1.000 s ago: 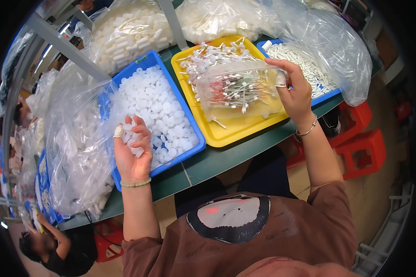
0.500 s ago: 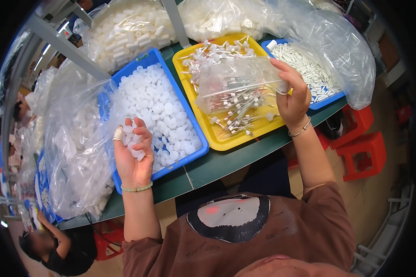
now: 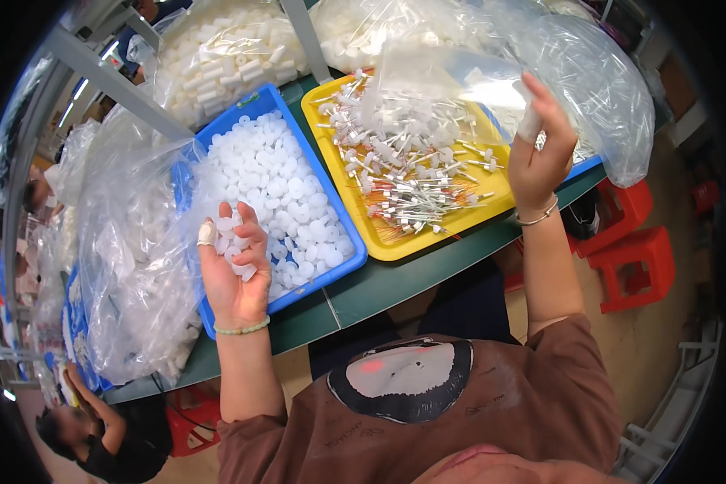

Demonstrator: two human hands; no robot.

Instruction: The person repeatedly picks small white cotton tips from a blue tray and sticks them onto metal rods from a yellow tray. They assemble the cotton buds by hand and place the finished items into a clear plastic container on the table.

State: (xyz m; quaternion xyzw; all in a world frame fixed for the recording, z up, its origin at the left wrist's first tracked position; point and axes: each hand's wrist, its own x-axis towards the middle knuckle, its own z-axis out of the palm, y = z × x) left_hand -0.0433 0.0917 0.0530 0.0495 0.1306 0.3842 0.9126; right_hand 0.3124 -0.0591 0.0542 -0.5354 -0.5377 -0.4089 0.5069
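My left hand (image 3: 238, 294) is cupped, palm up, around several small translucent white plastic discs (image 3: 235, 244); its thumb tip is wrapped in white tape. It hovers over the near left part of a blue tray (image 3: 319, 280) heaped with the same kind of discs. Pinched in my right hand (image 3: 540, 165) is a clear plastic bag (image 3: 427, 77), stretched leftward over the far side of a yellow tray (image 3: 395, 253). In that tray lie many thin wired parts (image 3: 415, 189) with white sleeves and discs, partly hidden by the bag.
A second blue tray (image 3: 587, 168) at the right is mostly covered by the plastic and my hand. Clear bags of white cylinders (image 3: 226, 60) line the back. Another large bag (image 3: 137, 282) lies left. A metal post (image 3: 305, 40) rises behind. Red stools (image 3: 636, 266) stand right; a person (image 3: 97, 431) sits lower left.
My right hand has moved right and lifted the plastic bag up and away from the near part of the yellow tray, showing more wired parts. The left hand stays nearly still.
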